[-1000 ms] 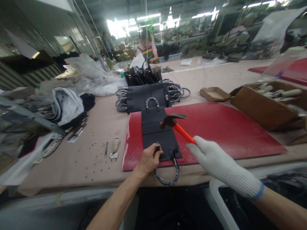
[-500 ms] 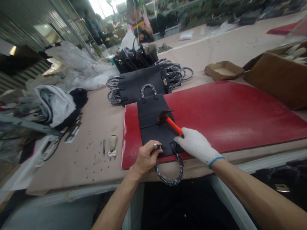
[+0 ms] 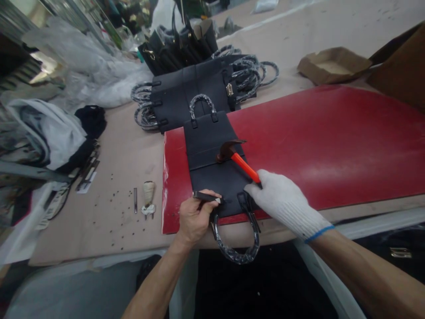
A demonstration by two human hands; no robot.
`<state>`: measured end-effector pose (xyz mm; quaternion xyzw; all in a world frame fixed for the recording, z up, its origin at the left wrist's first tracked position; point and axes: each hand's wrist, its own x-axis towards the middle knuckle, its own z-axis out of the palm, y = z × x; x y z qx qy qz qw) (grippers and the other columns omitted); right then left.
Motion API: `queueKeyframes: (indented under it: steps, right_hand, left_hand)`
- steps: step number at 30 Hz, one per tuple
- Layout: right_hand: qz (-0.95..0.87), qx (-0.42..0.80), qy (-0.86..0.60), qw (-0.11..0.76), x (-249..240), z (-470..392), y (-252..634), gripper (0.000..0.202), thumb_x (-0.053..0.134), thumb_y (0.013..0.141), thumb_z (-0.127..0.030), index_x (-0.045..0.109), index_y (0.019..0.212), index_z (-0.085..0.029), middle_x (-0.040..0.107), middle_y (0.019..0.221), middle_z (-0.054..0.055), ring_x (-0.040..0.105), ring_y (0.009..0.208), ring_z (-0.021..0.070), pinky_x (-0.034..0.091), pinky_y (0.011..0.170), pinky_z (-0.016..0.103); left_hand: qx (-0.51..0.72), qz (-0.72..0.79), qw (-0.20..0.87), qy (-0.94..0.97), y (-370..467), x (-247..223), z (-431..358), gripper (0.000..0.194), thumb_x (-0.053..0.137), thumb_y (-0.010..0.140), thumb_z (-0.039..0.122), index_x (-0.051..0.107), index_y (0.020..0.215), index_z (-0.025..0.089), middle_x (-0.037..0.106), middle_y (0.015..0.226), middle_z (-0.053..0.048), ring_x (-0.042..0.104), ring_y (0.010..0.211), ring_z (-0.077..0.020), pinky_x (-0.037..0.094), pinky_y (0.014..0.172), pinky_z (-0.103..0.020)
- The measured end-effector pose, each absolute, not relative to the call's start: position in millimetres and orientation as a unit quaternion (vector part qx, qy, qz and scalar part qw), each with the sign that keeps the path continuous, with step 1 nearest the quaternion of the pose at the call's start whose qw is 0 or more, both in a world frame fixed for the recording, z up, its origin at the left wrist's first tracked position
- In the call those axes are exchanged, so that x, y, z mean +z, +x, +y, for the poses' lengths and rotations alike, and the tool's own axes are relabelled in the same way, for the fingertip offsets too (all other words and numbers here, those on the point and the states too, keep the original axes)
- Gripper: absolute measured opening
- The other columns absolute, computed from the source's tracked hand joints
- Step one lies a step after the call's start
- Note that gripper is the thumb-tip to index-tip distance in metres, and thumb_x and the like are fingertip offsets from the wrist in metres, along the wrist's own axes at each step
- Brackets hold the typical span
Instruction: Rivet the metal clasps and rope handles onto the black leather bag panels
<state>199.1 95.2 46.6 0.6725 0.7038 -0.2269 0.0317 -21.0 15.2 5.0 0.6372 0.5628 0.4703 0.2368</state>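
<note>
In my bare left hand (image 3: 195, 217) is a dark metal punch (image 3: 204, 196), pinched between thumb and fingers and tilted nearly flat. Its tip lies close to the near end of a black bag panel (image 3: 215, 179). My right hand (image 3: 285, 201), in a white knitted glove, grips a claw hammer (image 3: 244, 166) by its orange handle. The hammer head hovers over or rests on the panel; I cannot tell which. One wrapped handle (image 3: 237, 257) hangs past the table edge from the panel's near end, and another wrapped handle (image 3: 202, 102) stands at its far end.
Beneath the panel lies a red board (image 3: 318, 146). Stacked black bag panels (image 3: 195, 84) with wrapped handles sit behind. On the left are a thin metal rod (image 3: 135, 200), a tape-wrapped tool (image 3: 148, 199) and scattered small dark bits. A cardboard tray (image 3: 334, 66) stands at back right.
The punch has tipped from pointing toward me to lying sideways, its end now to the left. The hammer stays in my right hand over the panel. My view has dipped closer to the table.
</note>
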Motion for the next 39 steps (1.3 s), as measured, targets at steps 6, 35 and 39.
queueKeyframes:
  steps: [6, 35, 39]
  right_hand:
    - [0.697, -0.232, 0.678, 0.039, 48.2, 94.8, 198.2, 0.032, 0.051, 0.092, -0.05, 0.064, 0.094, -0.021, 0.069, 0.081, 0.011, 0.066, 0.073, 0.027, 0.031, 0.056, 0.033]
    - [0.717, -0.231, 0.657, 0.021, 46.6, 92.9, 200.9, 0.029, 0.048, 0.093, -0.047, 0.062, 0.095, -0.022, 0.069, 0.079, 0.011, 0.067, 0.072, 0.0293, 0.031, 0.056, 0.035]
    - [0.716, -0.23, 0.659, 0.024, 46.9, 92.6, 200.9, 0.029, 0.049, 0.092, -0.048, 0.062, 0.094, -0.022, 0.07, 0.08, 0.011, 0.068, 0.073, 0.0298, 0.032, 0.057, 0.035]
  left_hand:
    - [0.494, 0.479, 0.174, 0.704, -19.4, 0.9, 12.2, 0.009, 0.072, 0.092, 0.016, 0.073, 0.099, 0.019, 0.083, 0.098, -0.006, 0.08, 0.092, -0.0195, 0.066, 0.086, -0.029]
    - [0.444, 0.56, 0.23, 0.661, -6.5, 13.5, 21.4, 0.008, 0.068, 0.094, 0.019, 0.075, 0.098, 0.018, 0.082, 0.092, -0.002, 0.079, 0.082, -0.0158, 0.063, 0.075, -0.023]
    - [0.437, 0.552, 0.215, 0.676, -2.9, 14.7, 23.3, 0.011, 0.065, 0.093, 0.015, 0.072, 0.1, 0.019, 0.082, 0.092, -0.002, 0.078, 0.079, -0.0145, 0.062, 0.072, -0.021]
